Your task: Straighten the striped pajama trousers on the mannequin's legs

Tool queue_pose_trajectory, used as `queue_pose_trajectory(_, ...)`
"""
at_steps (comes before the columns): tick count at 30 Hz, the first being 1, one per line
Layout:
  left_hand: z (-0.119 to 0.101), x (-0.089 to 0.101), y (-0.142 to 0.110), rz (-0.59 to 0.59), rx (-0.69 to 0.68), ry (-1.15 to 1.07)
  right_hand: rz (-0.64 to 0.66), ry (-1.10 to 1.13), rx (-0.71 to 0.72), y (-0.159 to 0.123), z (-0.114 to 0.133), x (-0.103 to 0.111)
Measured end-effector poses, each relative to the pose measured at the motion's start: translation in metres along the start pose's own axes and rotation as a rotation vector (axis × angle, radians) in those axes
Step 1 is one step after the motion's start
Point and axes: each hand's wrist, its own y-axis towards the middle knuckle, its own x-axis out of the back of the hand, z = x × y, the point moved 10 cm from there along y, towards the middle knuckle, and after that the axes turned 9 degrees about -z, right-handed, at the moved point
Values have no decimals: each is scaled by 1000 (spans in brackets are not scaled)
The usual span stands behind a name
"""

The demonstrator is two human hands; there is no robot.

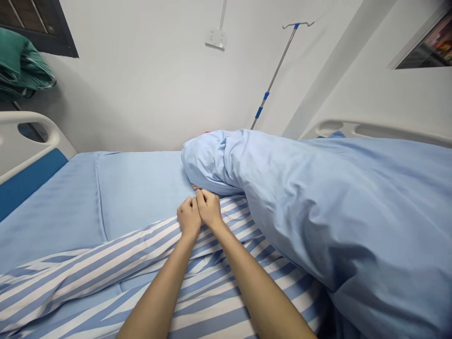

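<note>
A blue-and-white striped garment [148,263] lies spread across a hospital bed with a light blue sheet [134,183]. Both my arms reach forward over it. My left hand [189,217] and my right hand [209,207] are side by side, touching, fingers curled closed and pinching the far edge of the striped garment. Right beyond them lies a bulky light blue quilt [318,197], bunched along the right half of the bed.
A white and blue bed rail [28,160] stands at the left, another white rail [370,129] at the right behind the quilt. An IV pole [275,73] leans by the white wall, below a wall socket [215,38]. Green cloth [24,66] hangs top left.
</note>
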Motion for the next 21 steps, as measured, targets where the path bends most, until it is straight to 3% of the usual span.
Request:
queue_pose_trajectory(3, 7, -7, -4, 70, -19, 81, -3, -221, 162, -1, 10, 9)
queue_pose_trajectory(9, -3, -5, -5, 107, -21, 94, -9, -135, -70, 0, -36, 8)
queue_pose_trajectory(15, -28, -10, -4, 40, 56, -259, -2, 151, -168, 5, -45, 5)
queue_pose_trajectory(18, -23, -24, -7, 96, 19, -115, -56, 282, -284, 8, -52, 14)
queue_pose_trajectory(21, -13, -29, -11, 130, -53, 79, -175, 103, -161, 11, -33, 42)
